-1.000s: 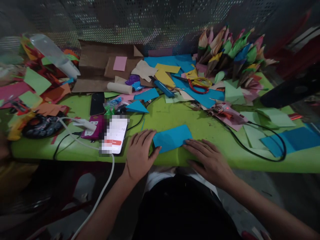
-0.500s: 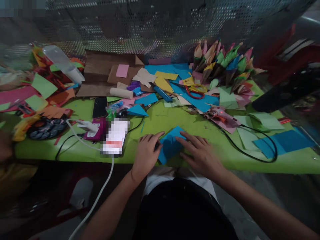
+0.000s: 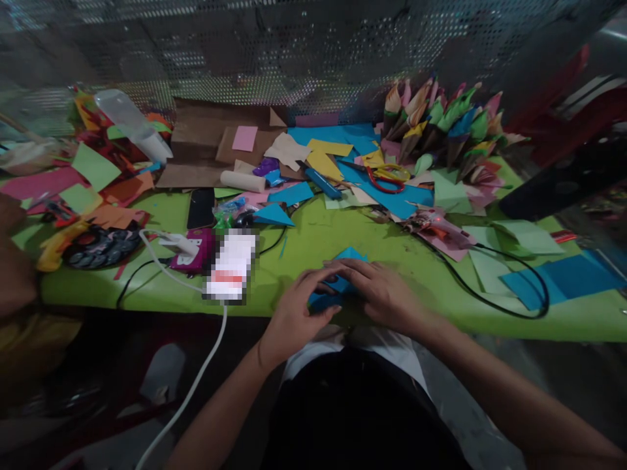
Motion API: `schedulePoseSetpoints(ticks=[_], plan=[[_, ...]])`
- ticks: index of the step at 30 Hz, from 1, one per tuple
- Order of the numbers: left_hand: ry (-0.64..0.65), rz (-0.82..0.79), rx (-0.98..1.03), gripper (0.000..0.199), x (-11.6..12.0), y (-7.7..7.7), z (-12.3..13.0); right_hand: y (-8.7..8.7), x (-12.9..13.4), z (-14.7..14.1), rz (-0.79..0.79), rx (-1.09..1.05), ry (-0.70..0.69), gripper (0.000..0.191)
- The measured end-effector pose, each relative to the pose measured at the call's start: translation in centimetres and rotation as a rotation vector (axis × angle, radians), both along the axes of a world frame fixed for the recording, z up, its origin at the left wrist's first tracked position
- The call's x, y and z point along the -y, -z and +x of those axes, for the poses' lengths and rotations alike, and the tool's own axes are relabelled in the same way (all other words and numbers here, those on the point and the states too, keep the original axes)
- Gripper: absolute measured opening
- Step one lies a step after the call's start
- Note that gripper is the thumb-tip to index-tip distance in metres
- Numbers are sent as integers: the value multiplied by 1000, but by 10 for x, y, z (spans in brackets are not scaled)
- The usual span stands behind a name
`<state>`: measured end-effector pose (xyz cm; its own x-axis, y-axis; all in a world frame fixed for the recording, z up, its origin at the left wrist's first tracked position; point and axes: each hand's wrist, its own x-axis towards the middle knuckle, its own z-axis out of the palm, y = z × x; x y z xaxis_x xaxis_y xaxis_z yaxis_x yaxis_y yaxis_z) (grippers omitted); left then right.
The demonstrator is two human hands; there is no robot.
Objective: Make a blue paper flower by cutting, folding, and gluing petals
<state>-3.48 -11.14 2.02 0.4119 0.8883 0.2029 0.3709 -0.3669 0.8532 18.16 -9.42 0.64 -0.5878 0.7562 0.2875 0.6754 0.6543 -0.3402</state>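
Observation:
A piece of blue paper (image 3: 343,282) lies near the front edge of the green table (image 3: 313,238), partly covered by both hands. My left hand (image 3: 298,307) curves around its left side, fingers over the top and thumb by the near edge, closed on the paper. From the right, my right hand (image 3: 386,294) grips the same sheet, its fingers bent over the upper part and reaching the left fingertips. The right thumb is hidden. A corner of the sheet points away from me beyond the fingers.
On the left are a lit phone (image 3: 231,266), a purple power socket (image 3: 193,251) and cables. Paper cones (image 3: 441,124), scissors (image 3: 386,179), a blue cutter (image 3: 323,183) and paper scraps fill the back. A pink glue gun (image 3: 445,230) lies right. Part of another person (image 3: 17,254) shows at the left edge.
Both hands have come closer together over the blue paper and their fingertips now meet. More of the sheet is covered. The view has shifted slightly.

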Motion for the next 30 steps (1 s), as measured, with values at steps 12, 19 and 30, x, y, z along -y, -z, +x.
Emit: schedulePoseSetpoints(ticks=[12, 19, 30], plan=[[185, 314, -617, 59, -14, -3, -18, 4, 1, 26, -101, -460, 102, 18], [215, 390, -625, 55, -17, 10, -16, 19, 2, 45, -222, -369, 135, 21], [-56, 296, -420, 13, -21, 17, -9, 18, -3, 62, -238, -290, 206, 23]])
